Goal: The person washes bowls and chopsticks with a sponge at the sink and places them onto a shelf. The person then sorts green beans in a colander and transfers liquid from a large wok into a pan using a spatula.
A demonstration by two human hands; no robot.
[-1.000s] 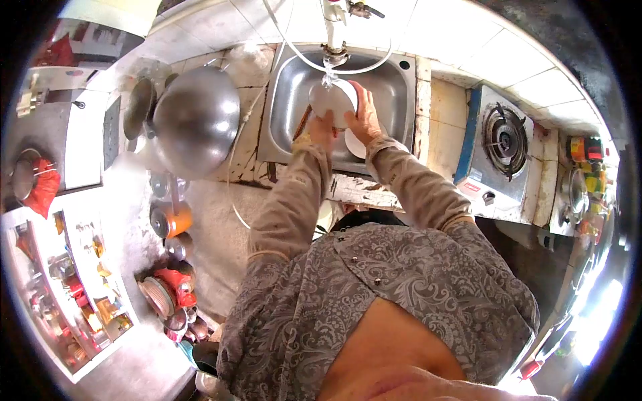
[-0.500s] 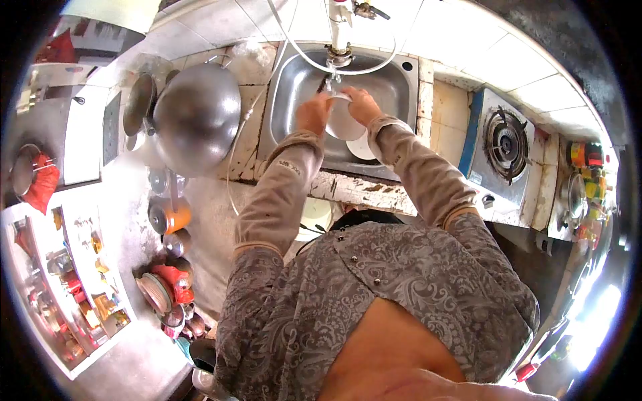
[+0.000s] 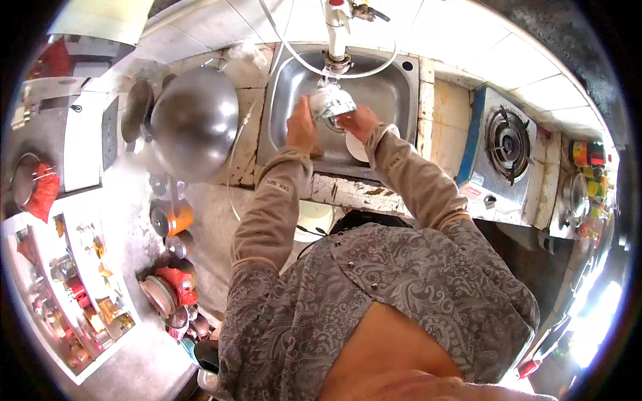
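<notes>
A white bowl [image 3: 333, 102] with a dark pattern is tilted under running water below the faucet [image 3: 337, 50], over the steel sink [image 3: 388, 81]. My right hand [image 3: 360, 121] grips its lower right side. At the bowl's left edge is my left hand [image 3: 301, 125], its fingers raised and close together against the rim; the contact is partly hidden. Another white dish [image 3: 358, 148] lies in the sink, partly behind my right hand and sleeve.
A large wok [image 3: 194, 123] stands left of the sink, with a thin hose [image 3: 233, 160] beside it. A gas stove [image 3: 498, 147] is on the right. Lidded pots [image 3: 170, 217] and a shelf [image 3: 73, 294] with jars are at the left.
The bowl has been tilted so that its patterned outside shows. My left hand has moved left and down, and my right hand has shifted slightly down.
</notes>
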